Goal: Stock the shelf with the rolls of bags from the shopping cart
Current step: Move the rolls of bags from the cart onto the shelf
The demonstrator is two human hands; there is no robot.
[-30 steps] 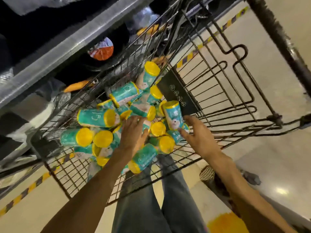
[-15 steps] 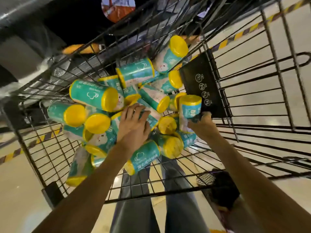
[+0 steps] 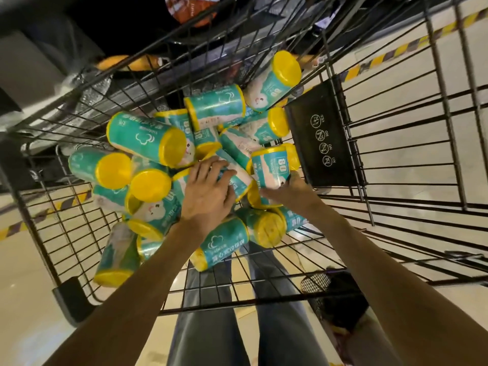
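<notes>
the black wire shopping cart holds a loose heap of teal, yellow-capped rolls of bags, likely tipped in for restocking. the left hand curls over a roll mid-heap, fingers wrapping its far side. the right hand grips an upright roll marked 80 from below.

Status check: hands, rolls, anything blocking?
Right hand grips an upright roll. Left hand curled over a roll in the pile. Rolls heaped in the cart. Nothing blocking.
</notes>
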